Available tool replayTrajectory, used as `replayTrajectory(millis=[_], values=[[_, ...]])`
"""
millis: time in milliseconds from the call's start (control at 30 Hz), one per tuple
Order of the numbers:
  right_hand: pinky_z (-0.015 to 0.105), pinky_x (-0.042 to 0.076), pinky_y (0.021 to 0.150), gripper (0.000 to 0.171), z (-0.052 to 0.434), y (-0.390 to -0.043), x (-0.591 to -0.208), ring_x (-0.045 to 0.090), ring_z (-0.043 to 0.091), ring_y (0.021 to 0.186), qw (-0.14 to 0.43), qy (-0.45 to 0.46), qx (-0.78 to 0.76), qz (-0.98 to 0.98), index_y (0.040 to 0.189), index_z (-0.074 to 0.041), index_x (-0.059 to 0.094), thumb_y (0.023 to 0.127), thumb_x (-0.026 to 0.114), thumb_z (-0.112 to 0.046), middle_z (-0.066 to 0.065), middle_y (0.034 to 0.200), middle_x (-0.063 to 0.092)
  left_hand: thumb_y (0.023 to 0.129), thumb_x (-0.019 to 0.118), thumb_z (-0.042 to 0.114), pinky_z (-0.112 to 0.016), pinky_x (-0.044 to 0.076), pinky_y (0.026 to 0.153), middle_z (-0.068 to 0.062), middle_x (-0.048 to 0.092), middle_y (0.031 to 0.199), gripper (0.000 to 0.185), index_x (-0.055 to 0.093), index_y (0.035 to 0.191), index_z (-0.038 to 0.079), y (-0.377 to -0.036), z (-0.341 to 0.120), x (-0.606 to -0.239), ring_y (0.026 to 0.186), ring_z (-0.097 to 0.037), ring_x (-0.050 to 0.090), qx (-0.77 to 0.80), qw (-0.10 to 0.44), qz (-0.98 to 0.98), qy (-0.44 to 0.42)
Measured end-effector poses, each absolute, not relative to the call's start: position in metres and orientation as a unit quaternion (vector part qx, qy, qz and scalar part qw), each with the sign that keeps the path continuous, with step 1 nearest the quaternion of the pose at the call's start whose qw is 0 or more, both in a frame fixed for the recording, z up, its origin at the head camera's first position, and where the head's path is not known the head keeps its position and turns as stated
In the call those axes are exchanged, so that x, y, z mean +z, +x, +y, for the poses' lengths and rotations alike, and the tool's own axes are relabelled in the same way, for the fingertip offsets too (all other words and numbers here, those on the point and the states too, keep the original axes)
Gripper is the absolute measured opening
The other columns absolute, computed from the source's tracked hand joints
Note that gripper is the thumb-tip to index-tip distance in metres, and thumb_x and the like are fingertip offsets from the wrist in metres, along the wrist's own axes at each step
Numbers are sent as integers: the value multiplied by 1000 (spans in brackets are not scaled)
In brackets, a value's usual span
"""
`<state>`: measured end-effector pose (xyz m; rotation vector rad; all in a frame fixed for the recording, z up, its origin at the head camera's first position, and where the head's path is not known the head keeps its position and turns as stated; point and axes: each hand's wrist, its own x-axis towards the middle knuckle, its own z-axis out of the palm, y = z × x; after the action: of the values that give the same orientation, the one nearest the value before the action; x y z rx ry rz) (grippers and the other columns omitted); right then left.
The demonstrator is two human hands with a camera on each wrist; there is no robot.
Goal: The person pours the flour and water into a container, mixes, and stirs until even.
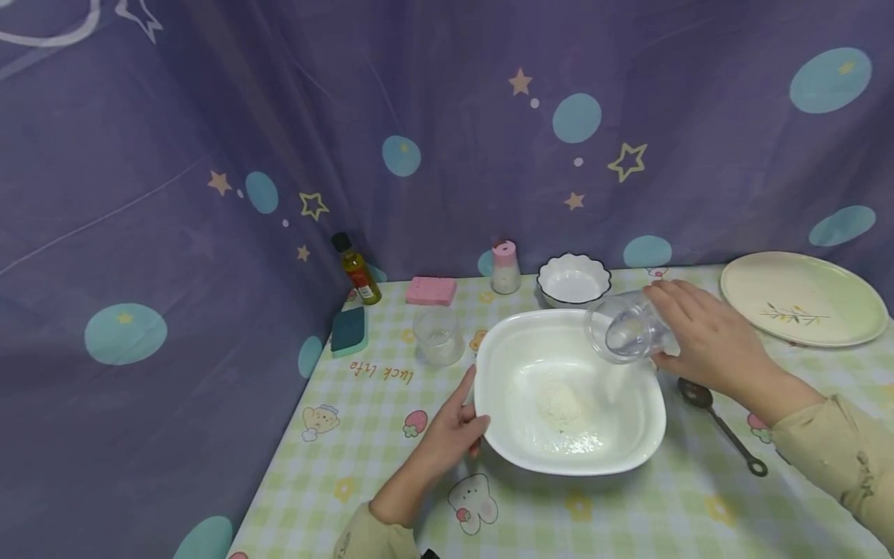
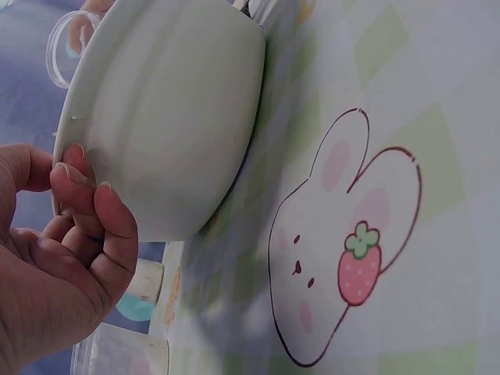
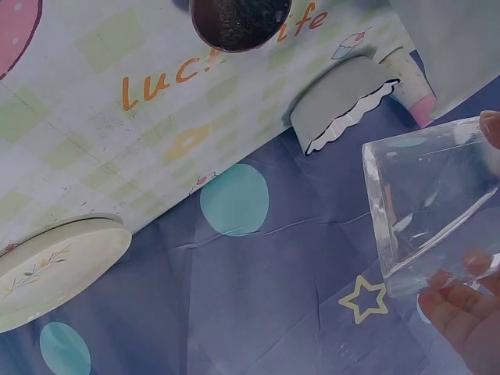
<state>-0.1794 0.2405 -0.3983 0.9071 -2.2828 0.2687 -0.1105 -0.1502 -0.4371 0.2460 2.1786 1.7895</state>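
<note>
The left hand [image 1: 450, 427] grips the basin [image 1: 504, 404] between the hands, while the right hand [image 1: 712, 341] holds a clear cup [image 1: 632, 328] tipped over it, apparently pouring in beside white powder [image 1: 561, 405]; righting the cup probably comes next.

– Backdrop?
– Purple cloth [image 1: 482, 194], creased, hanging before me along the far and left edges of my table [image 1: 545, 536]; blue ovals [image 1: 576, 118], stars [image 1: 520, 82].
– Surface?
– Green-and-white checked tablecloth [image 1: 349, 435], cartoon prints [image 1: 473, 497], orange lettering [image 1: 382, 373] towards the far left corner.
– Light?
– Soft, fairly even.
</note>
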Motion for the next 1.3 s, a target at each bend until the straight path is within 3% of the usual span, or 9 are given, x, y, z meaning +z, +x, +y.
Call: replayTrajectory(millis=[167, 500, 1000, 1300], values=[[40, 20, 117, 94, 240, -179, -398, 45, 48, 117, 330, 349, 99, -871, 135, 8, 43, 54, 78, -22, 29, 129, 49, 97, 54, 5, -24, 45, 51, -9, 63, 77, 78, 10, 158, 23, -111, -150, -438, 51, -17, 48, 627, 154, 759, 88], [52, 35, 103, 95, 237, -179, -398, 47, 48, 116, 336, 351, 86, -870, 135, 8, 44, 53, 80, -25, 28, 128, 50, 97, 54, 5, -24, 45, 50, -7, 61, 74, 78, 10, 158, 22, -111, -150, -438, 51, -17, 48, 629, 153, 756, 92], [56, 39, 98, 101, 235, -176, -398, 47, 47, 117, 331, 344, 78, -875, 136, 5, 44, 50, 87, -25, 26, 131, 50, 96, 55, 5, -24, 45, 51, -8, 60, 72, 79, 10, 158, 24, -111, -151, -438, 51, -17, 49, 625, 152, 760, 88], [57, 39, 96, 93, 235, -177, -400, 47, 50, 115, 333, 350, 80, -872, 135, 6, 44, 55, 80, -26, 29, 130, 49, 96, 53, 0, -23, 43, 51, -9, 59, 71, 76, 11, 158, 12, -101, -145, -412, 52, -15, 48, 629, 150, 757, 97]])
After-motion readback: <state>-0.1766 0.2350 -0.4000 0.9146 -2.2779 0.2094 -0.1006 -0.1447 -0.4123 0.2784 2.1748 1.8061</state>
